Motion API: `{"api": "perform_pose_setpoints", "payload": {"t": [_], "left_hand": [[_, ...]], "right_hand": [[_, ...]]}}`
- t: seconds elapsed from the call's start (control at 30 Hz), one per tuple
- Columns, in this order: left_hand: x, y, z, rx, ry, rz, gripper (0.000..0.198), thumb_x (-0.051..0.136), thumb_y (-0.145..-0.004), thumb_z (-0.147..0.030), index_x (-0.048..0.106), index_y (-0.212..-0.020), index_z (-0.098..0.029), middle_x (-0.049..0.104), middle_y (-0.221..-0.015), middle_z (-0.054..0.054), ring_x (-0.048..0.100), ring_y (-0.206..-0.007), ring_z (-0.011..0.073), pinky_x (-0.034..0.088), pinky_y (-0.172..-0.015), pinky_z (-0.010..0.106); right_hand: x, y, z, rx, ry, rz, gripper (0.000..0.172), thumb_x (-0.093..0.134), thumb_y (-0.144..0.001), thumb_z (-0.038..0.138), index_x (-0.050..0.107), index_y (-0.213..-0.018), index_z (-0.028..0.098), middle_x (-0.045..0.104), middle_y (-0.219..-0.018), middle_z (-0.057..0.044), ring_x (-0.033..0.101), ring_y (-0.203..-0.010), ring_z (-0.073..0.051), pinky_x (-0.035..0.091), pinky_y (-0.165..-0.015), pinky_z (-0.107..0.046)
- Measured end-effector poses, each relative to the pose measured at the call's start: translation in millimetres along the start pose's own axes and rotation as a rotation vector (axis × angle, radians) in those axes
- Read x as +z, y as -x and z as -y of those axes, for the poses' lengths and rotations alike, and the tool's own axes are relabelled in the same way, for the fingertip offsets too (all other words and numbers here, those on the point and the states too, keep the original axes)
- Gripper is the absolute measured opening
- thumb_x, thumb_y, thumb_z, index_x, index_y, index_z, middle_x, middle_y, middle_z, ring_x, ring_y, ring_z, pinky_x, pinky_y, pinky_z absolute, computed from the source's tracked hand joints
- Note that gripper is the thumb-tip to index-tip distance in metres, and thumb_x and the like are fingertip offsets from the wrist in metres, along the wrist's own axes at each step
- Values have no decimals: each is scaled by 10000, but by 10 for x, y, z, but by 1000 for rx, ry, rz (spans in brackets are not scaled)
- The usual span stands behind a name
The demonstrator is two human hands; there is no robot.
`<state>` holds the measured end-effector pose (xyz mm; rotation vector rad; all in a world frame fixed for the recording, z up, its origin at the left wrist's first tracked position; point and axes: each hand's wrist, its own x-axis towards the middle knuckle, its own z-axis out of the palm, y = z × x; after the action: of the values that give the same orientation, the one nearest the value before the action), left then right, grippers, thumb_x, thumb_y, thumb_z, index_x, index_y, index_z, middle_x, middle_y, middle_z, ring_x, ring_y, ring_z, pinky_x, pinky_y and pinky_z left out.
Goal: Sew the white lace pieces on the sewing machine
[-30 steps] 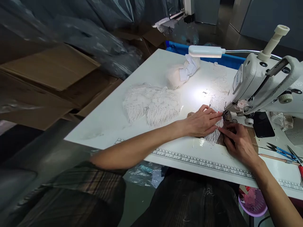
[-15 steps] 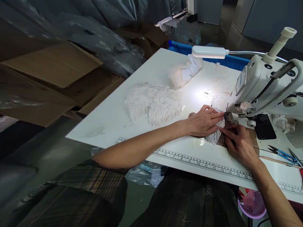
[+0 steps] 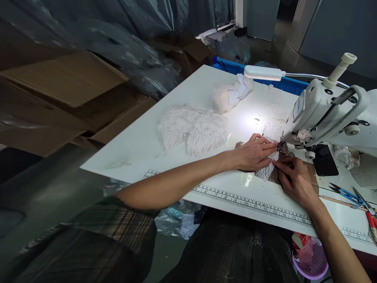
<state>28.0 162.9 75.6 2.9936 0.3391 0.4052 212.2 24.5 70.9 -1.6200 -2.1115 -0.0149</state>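
Pressing down on a strip of white lace (image 3: 266,170), the left hand (image 3: 255,151) lay flat and open, palm down. Its fingers were stretched together and pointed right, toward the presser foot (image 3: 282,146) of the sewing machine (image 3: 324,114). It gripped nothing. The right hand (image 3: 294,181) sat just beside it on the strip's right edge, fingers half bent with the tips on the lace. Whether they pinched the cloth or only rested on it could not be told.

The strip lay near the right end of the white table (image 3: 182,98), close to its near edge. Its long axis ran from that edge toward the far one, leaning a little right. The near end was loose and the other end was under the foot. It was thin, open-work netting with a ragged hem.

A printed ruler (image 3: 253,202) followed the near edge. A flat heap of similar lace (image 3: 194,129) lay mid-table, and a soft pale bundle (image 3: 228,96) sat beyond it under a slim white lamp (image 3: 260,72). Blue-handled snips (image 3: 346,192) and a pencil (image 3: 338,199) lay toward the right corner.
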Motion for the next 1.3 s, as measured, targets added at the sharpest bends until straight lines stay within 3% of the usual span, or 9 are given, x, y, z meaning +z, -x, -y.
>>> {"api": "perform_pose_setpoints", "payload": {"t": [0.13,0.27,0.37,0.63,0.83,1.3], "left_hand": [[1,1,-51,-25,-89,-65,385,415,-978,-282,558,-1290,-108,532,-1413,178,520,-1215,283,337,-1033,475],[-13,-5,-79,62,-93,-108,315,374,-1001,-211,679,-1076,-190,705,-1144,73,626,-954,189,368,-992,433],[-18,-4,-70,108,-108,-134,350,359,-1015,-216,708,-995,-201,729,-1107,38,631,-867,170,383,-967,413],[-71,-6,-70,69,-123,-18,340,417,-979,-339,685,-1141,-207,673,-1254,70,609,-957,230,377,-955,424],[-66,-21,-104,-17,-123,11,372,377,-1001,-327,646,-1209,-176,636,-1302,86,577,-984,239,370,-917,405],[34,-39,-155,-146,-122,-38,464,320,-1032,-420,548,-1294,-111,596,-1321,141,560,-1064,269,381,-881,429]], "right_hand": [[-2,-3,4,1,2,-6,353,452,-973,254,677,-1242,292,579,-1095,-114,544,-1021,-245,474,-832,-417],[-9,-8,7,0,13,-9,353,445,-975,277,684,-1235,273,575,-1075,-121,550,-992,-246,484,-810,-413],[-11,-10,5,11,14,0,350,452,-971,280,693,-1223,258,579,-1079,-127,553,-983,-250,496,-824,-429],[-42,-63,-15,45,19,34,358,452,-968,296,689,-1232,249,579,-1044,-122,580,-905,-230,546,-785,-417],[-46,-137,-45,8,50,67,386,406,-974,283,672,-1242,201,571,-979,-128,577,-815,-214,554,-700,-385],[-4,-146,-51,23,166,53,400,401,-970,302,636,-1284,223,579,-1072,-150,580,-824,-220,519,-660,-346]]}}
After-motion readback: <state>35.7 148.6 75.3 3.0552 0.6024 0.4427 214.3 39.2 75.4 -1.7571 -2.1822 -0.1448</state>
